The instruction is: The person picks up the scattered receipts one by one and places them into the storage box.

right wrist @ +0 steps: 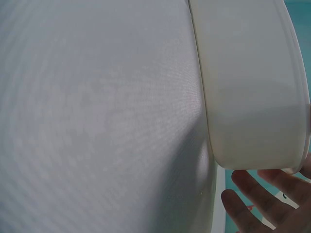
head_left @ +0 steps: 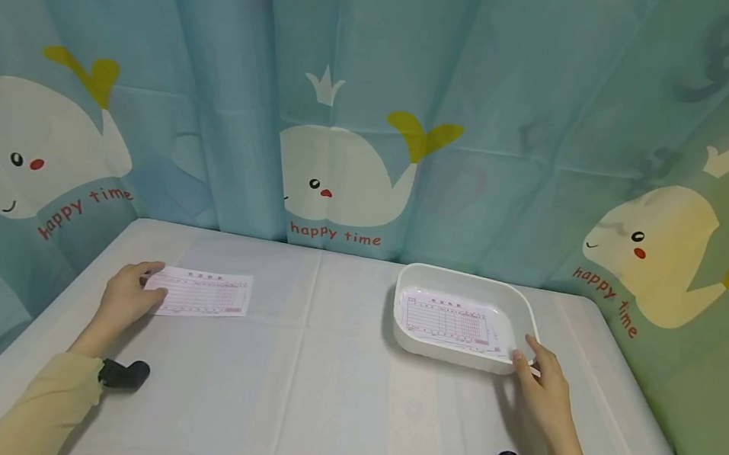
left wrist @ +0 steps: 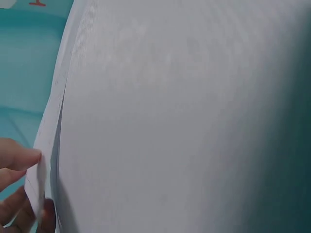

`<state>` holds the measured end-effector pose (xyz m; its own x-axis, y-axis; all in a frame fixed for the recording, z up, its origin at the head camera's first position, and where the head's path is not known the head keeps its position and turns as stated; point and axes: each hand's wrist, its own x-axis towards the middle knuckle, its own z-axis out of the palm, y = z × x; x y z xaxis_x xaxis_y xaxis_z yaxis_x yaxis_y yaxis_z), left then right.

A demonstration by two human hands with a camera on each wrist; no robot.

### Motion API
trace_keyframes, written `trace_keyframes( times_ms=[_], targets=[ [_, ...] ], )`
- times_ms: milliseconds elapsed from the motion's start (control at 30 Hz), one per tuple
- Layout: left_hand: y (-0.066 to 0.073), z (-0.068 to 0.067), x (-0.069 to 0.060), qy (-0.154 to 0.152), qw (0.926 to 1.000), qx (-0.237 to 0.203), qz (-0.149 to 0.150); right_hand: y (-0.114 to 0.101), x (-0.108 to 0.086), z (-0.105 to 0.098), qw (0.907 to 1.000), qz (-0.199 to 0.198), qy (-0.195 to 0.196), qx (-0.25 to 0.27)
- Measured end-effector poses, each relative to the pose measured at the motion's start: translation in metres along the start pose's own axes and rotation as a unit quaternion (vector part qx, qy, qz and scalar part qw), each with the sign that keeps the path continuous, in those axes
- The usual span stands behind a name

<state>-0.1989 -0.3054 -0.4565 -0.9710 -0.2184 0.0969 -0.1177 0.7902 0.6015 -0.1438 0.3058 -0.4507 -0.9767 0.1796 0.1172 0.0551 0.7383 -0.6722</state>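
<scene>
On the left of the table, my left hand [head_left: 129, 296] pinches the left end of a white paper slip [head_left: 206, 295] printed with a pinkish-red table form. In the left wrist view, the thumb is on one face of the slip [left wrist: 47, 136] and fingers are behind it; that end is bent up off the cloth. At the right, my right hand [head_left: 545, 382] grips the front right corner of a white plastic tray [head_left: 451, 356], thumb and a finger at the rim. Several fingers [right wrist: 260, 194] show by the tray's outer wall [right wrist: 257, 97]. Similar printed slips [head_left: 449, 322] lie inside the tray.
A white cloth [head_left: 313, 405] covers the table, its far edge close to a blue curtain [head_left: 375, 44] with whale pictures. The curtain also hangs along both sides. Black wrist devices [head_left: 125, 374] sit on both forearms.
</scene>
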Motion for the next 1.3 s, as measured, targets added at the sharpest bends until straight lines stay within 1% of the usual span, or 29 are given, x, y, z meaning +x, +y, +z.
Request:
trace_keyframes(
  times_ms=[100, 300, 533, 700, 833, 1067, 1233, 1267, 1300],
  targets=[
    [0.003, 0.003, 0.000, 0.006, 0.9997, -0.021, -0.011, 0.000, 0.000, 0.000, 1.0000, -0.002, 0.002, 0.001],
    [0.012, 0.007, -0.003, 0.022, 0.9978, -0.060, -0.016, 0.000, 0.000, 0.000, 1.0000, -0.006, 0.006, 0.002],
    [0.023, 0.010, -0.009, 0.034, 0.9949, -0.092, -0.023, 0.000, 0.000, 0.000, 1.0000, -0.003, 0.003, 0.001],
    [0.031, 0.011, -0.013, 0.030, 0.9927, -0.113, -0.030, 0.000, 0.000, 0.000, 1.0000, -0.003, 0.001, 0.002],
    [0.038, 0.010, -0.017, 0.025, 0.9918, -0.122, -0.031, 0.001, 0.000, 0.000, 1.0000, -0.006, 0.002, 0.004],
    [0.049, 0.011, -0.024, 0.033, 0.9900, -0.133, -0.032, 0.001, 0.000, 0.000, 1.0000, -0.008, 0.002, 0.005],
    [0.053, 0.012, -0.028, 0.036, 0.9877, -0.150, -0.025, 0.000, 0.000, 0.000, 1.0000, -0.004, 0.001, 0.003],
    [0.053, 0.013, -0.028, 0.041, 0.9877, -0.149, -0.022, 0.000, 0.000, 0.000, 1.0000, -0.004, 0.001, 0.003],
    [0.053, 0.014, -0.027, 0.039, 0.9872, -0.153, -0.021, 0.000, 0.000, 0.000, 1.0000, -0.005, 0.002, 0.003]
  ],
)
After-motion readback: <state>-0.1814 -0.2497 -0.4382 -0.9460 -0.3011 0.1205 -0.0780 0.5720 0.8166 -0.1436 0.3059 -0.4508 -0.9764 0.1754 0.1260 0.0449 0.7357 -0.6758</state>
